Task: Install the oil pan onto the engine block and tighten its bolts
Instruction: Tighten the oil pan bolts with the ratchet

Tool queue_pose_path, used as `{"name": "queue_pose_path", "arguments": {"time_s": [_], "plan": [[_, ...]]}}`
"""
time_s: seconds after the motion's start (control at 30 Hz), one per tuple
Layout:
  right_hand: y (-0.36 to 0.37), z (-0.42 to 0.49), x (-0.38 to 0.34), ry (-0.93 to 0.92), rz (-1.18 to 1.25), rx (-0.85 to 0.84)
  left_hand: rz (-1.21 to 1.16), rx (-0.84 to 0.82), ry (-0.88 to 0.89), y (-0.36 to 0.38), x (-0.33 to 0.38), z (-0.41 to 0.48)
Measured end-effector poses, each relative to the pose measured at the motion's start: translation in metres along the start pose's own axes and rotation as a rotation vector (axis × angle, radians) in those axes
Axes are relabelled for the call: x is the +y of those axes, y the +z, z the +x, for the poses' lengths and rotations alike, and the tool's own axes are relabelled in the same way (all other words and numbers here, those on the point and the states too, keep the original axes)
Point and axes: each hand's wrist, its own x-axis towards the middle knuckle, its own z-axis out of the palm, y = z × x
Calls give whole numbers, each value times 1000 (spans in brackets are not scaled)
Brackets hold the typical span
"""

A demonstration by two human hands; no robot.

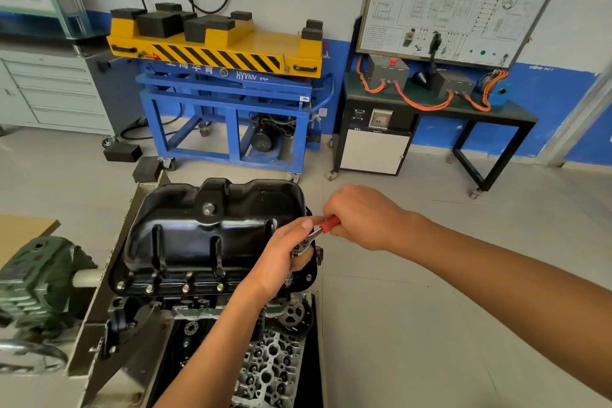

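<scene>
A glossy black oil pan (212, 232) sits upside-up on the engine block (265, 361), which is held in a stand. Several bolts (185, 288) line the pan's near flange. A ratchet wrench (314, 235) with a red handle stands on a socket at the pan's right flange. My left hand (281, 258) wraps around the ratchet's head and socket. My right hand (361, 215) grips the red handle out to the right of the pan.
A green gearbox (39, 281) of the stand lies at the left. Behind stand a blue and yellow lift cart (228, 83), loose black blocks (122, 152) on the floor, a grey drawer cabinet (53, 93) and a training board table (437, 103). Tiled floor spreads to the right.
</scene>
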Motion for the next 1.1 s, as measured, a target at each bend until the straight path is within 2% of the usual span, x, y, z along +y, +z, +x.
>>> {"name": "queue_pose_path", "arguments": {"time_s": [0.2,0.3,0.4,0.53,0.83,1.1], "plan": [[6,4,9,-87,56,63,-10,-77,7,-2,2,2],[7,1,15,-120,106,32,-17,-78,-6,-5,1,3],[11,-5,16,-118,111,0,-18,4,1,-8,-3,5],[12,-12,13,-119,127,38,-112,136,16,-16,-10,4],[-4,-22,-3,-62,106,25,-55,206,34,-14,-6,0],[4,-27,-28,-130,446,-249,147,136,73,-2,1,-4]]}}
